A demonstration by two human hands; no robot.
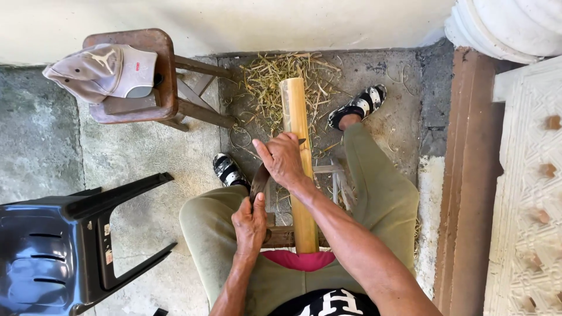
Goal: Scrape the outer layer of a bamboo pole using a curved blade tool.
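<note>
Between the knees, bamboo pole under right hand fingers curled over it, left hand gripping blade handle.

Olive-green cloth trousers; black-and-white patterned sandals, one at 12 o'clock, one at 10 o'clock; black top with white print; pink waistband; forearms bare.
</note>
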